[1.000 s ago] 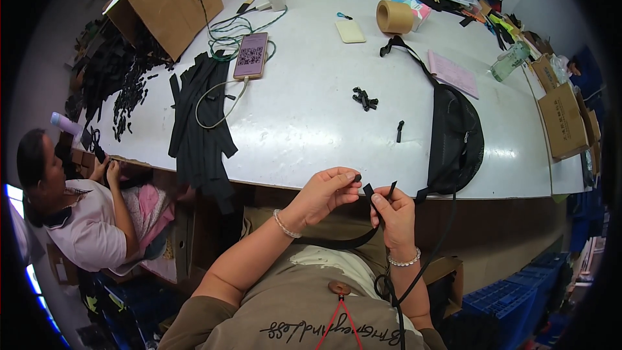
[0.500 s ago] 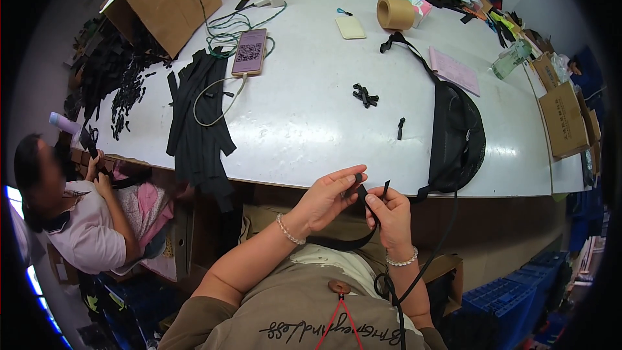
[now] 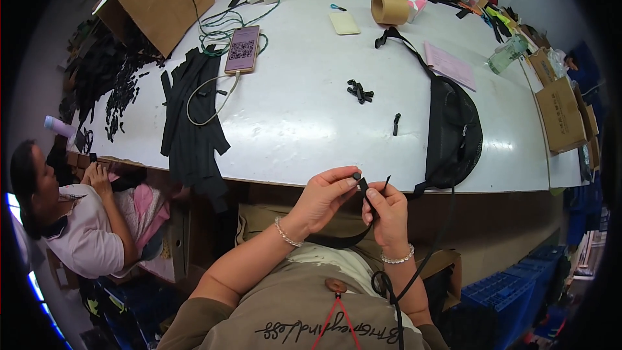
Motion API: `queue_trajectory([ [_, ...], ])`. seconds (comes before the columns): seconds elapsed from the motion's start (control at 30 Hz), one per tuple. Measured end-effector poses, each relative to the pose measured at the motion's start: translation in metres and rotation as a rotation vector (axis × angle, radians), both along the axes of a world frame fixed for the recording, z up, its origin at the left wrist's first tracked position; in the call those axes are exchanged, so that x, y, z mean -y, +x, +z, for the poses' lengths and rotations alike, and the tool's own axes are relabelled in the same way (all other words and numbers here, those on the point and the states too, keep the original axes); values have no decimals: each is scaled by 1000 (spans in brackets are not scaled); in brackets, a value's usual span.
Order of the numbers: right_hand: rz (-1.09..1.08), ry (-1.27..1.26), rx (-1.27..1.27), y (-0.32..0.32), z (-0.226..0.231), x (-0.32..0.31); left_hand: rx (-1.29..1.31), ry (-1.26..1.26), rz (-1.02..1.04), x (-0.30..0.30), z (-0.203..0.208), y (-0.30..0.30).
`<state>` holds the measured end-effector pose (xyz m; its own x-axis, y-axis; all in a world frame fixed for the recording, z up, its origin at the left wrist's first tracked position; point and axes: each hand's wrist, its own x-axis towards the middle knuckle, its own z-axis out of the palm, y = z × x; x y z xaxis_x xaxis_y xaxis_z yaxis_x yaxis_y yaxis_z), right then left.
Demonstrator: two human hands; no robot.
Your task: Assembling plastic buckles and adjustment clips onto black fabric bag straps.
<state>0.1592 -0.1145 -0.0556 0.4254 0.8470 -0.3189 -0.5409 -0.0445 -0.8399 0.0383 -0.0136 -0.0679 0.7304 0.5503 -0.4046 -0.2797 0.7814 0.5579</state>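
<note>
My left hand (image 3: 327,198) pinches a small black piece (image 3: 357,175) between thumb and fingertips, its exact kind too small to make out. Close beside it, my right hand (image 3: 390,214) grips a black webbing strap (image 3: 364,186), one end pointing up toward the left fingertips. The piece and the strap end almost meet; whether they touch I cannot tell. Lower down, the strap (image 3: 340,242) curves across my lap. A thin dark tip (image 3: 388,181) sticks up behind the right fingers. On the table ahead lie a pile of small black parts (image 3: 360,91) and a single one (image 3: 396,124).
A black waist bag (image 3: 450,133) rests at the table's right front edge. Leftward are black strips (image 3: 191,113), a cabled phone (image 3: 242,49) and a cardboard box (image 3: 159,6). A tape roll (image 3: 389,8) and bottle (image 3: 507,55) stand farther back. Another person (image 3: 84,227) sits left.
Both hands stay close together, with the strap end turned slightly more upright near the small black piece. The whole view has shifted a little. The other person's hands have lowered slightly.
</note>
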Motion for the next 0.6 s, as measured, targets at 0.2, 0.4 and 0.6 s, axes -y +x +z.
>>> queue_trajectory([
  [0.2, -77, 31, -109, -1, 3, -4, 6, 1, 38, 6, 0, 3],
  [0.4, -93, 32, -89, -2, 1, -3, 34, 29, -25, 7, 1, 3],
  [0.6, -80, 29, -89, 0, 2, -3, 90, 42, -129, 8, 1, 0],
])
